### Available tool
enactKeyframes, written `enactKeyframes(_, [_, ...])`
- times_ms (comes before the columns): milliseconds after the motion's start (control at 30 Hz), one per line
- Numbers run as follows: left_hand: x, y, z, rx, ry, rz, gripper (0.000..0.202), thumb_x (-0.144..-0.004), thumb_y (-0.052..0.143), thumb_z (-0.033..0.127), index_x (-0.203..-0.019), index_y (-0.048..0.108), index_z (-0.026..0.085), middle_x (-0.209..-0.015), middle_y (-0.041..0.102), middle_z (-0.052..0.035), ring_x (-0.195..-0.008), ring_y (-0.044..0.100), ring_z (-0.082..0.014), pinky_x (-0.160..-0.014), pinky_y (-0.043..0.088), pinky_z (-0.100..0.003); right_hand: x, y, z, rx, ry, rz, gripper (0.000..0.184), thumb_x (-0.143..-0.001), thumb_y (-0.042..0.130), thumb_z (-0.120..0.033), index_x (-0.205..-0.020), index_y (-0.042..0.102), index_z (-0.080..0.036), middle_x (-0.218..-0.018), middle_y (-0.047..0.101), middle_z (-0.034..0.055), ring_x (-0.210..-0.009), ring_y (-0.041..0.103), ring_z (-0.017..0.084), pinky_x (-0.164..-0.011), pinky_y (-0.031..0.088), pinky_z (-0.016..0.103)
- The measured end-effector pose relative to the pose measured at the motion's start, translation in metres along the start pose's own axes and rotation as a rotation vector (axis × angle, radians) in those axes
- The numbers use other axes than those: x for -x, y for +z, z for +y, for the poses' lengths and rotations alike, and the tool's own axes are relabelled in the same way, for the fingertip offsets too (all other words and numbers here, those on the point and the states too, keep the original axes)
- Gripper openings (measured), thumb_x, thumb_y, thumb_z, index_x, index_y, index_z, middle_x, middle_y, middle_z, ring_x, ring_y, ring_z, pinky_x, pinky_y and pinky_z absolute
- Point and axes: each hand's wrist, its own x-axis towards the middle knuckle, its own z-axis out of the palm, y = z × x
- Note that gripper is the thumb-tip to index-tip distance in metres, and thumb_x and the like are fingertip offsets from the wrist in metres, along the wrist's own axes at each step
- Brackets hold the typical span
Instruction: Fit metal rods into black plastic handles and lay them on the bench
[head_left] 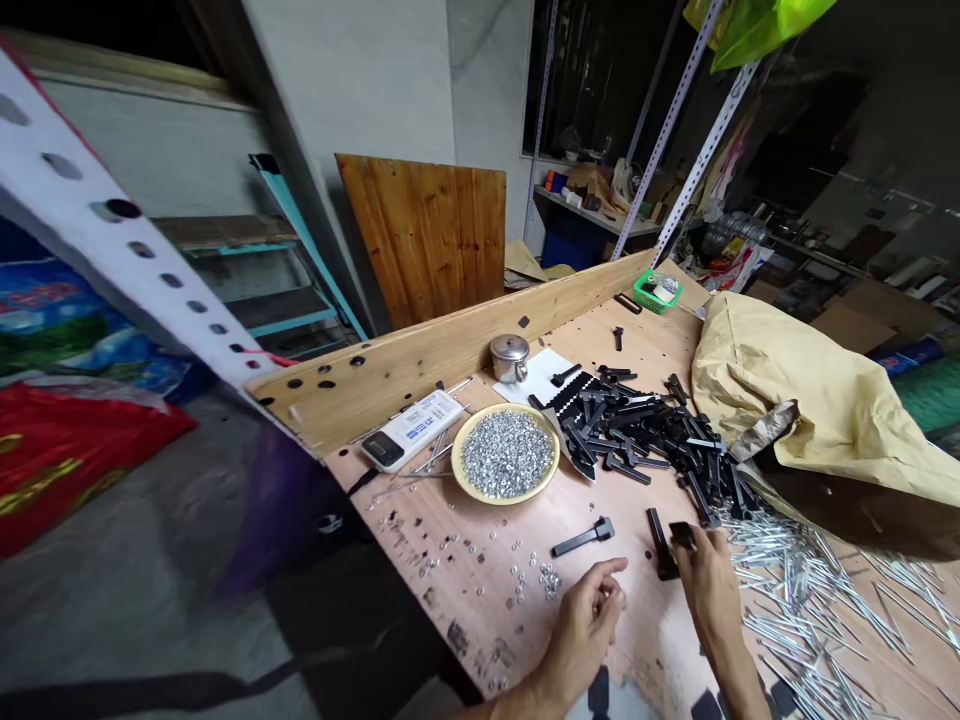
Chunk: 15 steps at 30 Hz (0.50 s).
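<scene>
Across the plywood surface (480, 640), loose zinc-coloured nuts (541, 578) scattered just beside the left hand (581, 635), its grip curled, fingertips drawn close together, any held item hidden, so pinching or not impossible to tell. Nearby, a black T-headed bolt (583, 537) lying flat, untouched. Farther right, the right hand (709, 585), grip pinching a black plastic piece (682, 535) between fingers and thumb, just above a black bar (661, 545) on the surface. Piece probably light, stiff and a little slick, safest held by its wider head. Beyond, bright steel rods (795, 610) in a loose spread.
</scene>
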Motion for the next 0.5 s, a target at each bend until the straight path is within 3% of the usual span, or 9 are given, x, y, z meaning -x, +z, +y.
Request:
enactKeyframes(67, [0.007,-0.003,0.01,-0.079,0.077,-0.008,0.032,-0.084,0.047,0.03,-0.109,0.062,0.017,-0.088,0.059,-0.0072,-0.067,0.054,-0.0137,-0.061,0.047,-0.025,0.027,-0.017,-0.013,-0.206,0.112,0.062,0.036,-0.083,0.045,-0.046,-0.104,0.058,-0.019,-0.077,0.061,0.0057,-0.06,0.059,0.019,-0.052,0.044,0.03])
enactKeyframes(133, [0.016,-0.007,0.019,-0.181,0.184,-0.001,0.032,-0.079,0.052,0.022,-0.108,0.064,0.018,-0.098,0.063,-0.0094,-0.085,0.057,-0.0186,-0.079,0.048,-0.032,0.055,-0.03,-0.031,-0.392,0.232,0.037,0.055,-0.079,0.05,-0.055,-0.121,0.049,-0.018,-0.067,0.06,0.0009,-0.054,0.057,0.018,-0.05,0.045,0.029])
enactKeyframes(200, [0.023,-0.01,0.026,-0.243,0.229,-0.048,0.037,-0.073,0.057,0.017,-0.109,0.064,0.02,-0.107,0.063,-0.0094,-0.097,0.055,-0.0216,-0.091,0.043,-0.036,0.078,-0.038,-0.048,-0.562,0.285,-0.042,0.067,-0.076,0.054,-0.058,-0.127,0.042,-0.018,-0.058,0.056,-0.004,-0.048,0.054,0.016,-0.049,0.045,0.028])
enactKeyframes(267, [0.028,-0.011,0.03,-0.224,0.208,-0.156,0.032,-0.073,0.055,0.015,-0.104,0.065,0.019,-0.102,0.065,-0.0081,-0.096,0.056,-0.021,-0.091,0.043,-0.035,0.088,-0.04,-0.057,-0.673,0.253,-0.13,0.066,-0.076,0.053,-0.06,-0.126,0.043,-0.018,-0.056,0.054,-0.0047,-0.048,0.054,0.016,-0.05,0.045,0.027])
enactKeyframes(333, [0.029,-0.01,0.032,-0.137,0.128,-0.238,0.022,-0.077,0.051,0.015,-0.095,0.065,0.017,-0.086,0.065,-0.0055,-0.081,0.059,-0.0173,-0.079,0.047,-0.03,0.081,-0.039,-0.056,-0.688,0.184,-0.215,0.058,-0.08,0.047,-0.06,-0.12,0.051,-0.018,-0.062,0.059,-0.0011,-0.053,0.058,0.017,-0.052,0.047,0.028])
enactKeyframes(400, [0.029,-0.009,0.033,0.003,-0.002,-0.232,0.013,-0.078,0.052,0.019,-0.087,0.06,0.015,-0.073,0.061,-0.0015,-0.067,0.057,-0.0132,-0.067,0.046,-0.025,0.057,-0.033,-0.048,-0.566,0.106,-0.211,0.052,-0.083,0.039,-0.058,-0.106,0.06,-0.016,-0.072,0.064,0.0053,-0.059,0.061,0.018,-0.055,0.048,0.029])
enactKeyframes(500, [0.028,-0.01,0.033,0.208,-0.178,-0.16,0.014,-0.077,0.057,0.027,-0.084,0.052,0.015,-0.063,0.051,0.0044,-0.054,0.05,-0.008,-0.056,0.043,-0.021,0.01,-0.018,-0.036,-0.317,0.038,-0.047,0.046,-0.084,0.039,-0.05,-0.1,0.063,-0.014,-0.086,0.066,0.0132,-0.066,0.062,0.022,-0.059,0.047,0.033])
